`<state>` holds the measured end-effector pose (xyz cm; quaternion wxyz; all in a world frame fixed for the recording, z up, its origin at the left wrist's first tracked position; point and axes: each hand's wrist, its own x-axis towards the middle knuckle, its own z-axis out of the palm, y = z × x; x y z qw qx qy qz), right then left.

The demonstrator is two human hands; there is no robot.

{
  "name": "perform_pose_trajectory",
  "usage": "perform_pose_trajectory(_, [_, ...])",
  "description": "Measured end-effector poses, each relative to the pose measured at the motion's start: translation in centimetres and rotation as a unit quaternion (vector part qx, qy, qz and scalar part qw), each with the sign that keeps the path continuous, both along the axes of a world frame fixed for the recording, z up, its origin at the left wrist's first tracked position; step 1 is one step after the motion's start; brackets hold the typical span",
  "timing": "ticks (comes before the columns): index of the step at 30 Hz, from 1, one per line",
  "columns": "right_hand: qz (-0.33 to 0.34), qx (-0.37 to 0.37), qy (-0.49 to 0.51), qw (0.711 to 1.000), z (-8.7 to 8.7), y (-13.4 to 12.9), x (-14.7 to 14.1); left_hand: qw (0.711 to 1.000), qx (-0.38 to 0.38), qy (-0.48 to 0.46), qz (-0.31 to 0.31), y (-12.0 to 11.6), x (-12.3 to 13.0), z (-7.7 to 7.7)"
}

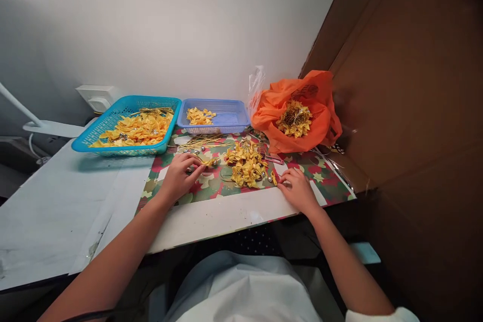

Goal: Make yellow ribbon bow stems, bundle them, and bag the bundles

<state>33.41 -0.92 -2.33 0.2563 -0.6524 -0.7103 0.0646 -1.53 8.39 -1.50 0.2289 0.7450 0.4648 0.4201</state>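
Note:
My left hand (181, 175) is closed in a pinch at the near edge of a yellow ribbon flower (209, 162) on the camouflage-patterned mat (206, 188). To the right, my right hand (299, 190) pinches a small yellow ribbon bow (274, 177) with a silver bell beside it. Between the hands lies a pile of yellow ribbon flowers (247, 165) with thin gold wire loops. Gold twist ties (202, 141) and a few silver bells are spread behind my left hand. The fingertips partly cover what each hand grips.
A teal basket (81, 143) of yellow ribbon pieces stands back left, next to a smaller blue-violet basket (230, 119). An orange bag (322, 110) with finished-looking flowers sits back right. A cardboard wall (415, 90) bounds the right side. Pink-handled scissors (274, 159) lie behind the pile.

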Motion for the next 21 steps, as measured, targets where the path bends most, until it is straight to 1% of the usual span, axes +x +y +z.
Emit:
perform_pose_trajectory(2, [0.006, 0.012, 0.012, 1.0, 0.0, 0.0, 0.1, 0.997, -0.044, -0.069, 0.012, -0.1, 0.2, 0.2])
perform_pose_trajectory(5, [0.025, 0.038, 0.04, 0.998, 0.6, 0.4, 0.1, 0.987, -0.095, -0.126, 0.013, -0.1, 0.3, 0.2])
perform_pose_trajectory(6, [0.03, 0.048, 0.063, 0.996, 0.9, 0.7, 0.1, 0.982, -0.118, -0.15, 0.009, 0.0, 0.3, 0.1])
perform_pose_trajectory(8, [0.027, 0.066, 0.144, 0.987, 1.7, 1.4, -0.3, 0.966, -0.163, -0.201, -0.002, 0.2, 0.3, -0.1])
perform_pose_trajectory(11, [0.013, 0.069, 0.292, 0.954, 3.1, 2.9, -1.6, 0.936, -0.214, -0.28, -0.018, 0.6, 0.3, -0.2])
perform_pose_trajectory(13, [0.022, 0.062, 0.352, 0.934, 4.2, 3.9, -2.9, 0.912, -0.245, -0.327, -0.032, 0.8, 0.4, 0.1])
perform_pose_trajectory(15, [0.048, 0.051, 0.396, 0.916, 5.2, 5.0, -4.7, 0.888, -0.273, -0.368, -0.046, 1.0, 0.6, 0.5])
perform_pose_trajectory(17, [0.08, 0.025, 0.441, 0.894, 6.0, 6.2, -6.7, 0.863, -0.297, -0.404, -0.063, 1.3, 0.9, 1.0])
perform_pose_trajectory(21, [0.132, -0.034, 0.515, 0.846, 6.9, 8.7, -10.2, 0.815, -0.335, -0.463, -0.096, 2.1, 1.6, 1.9])
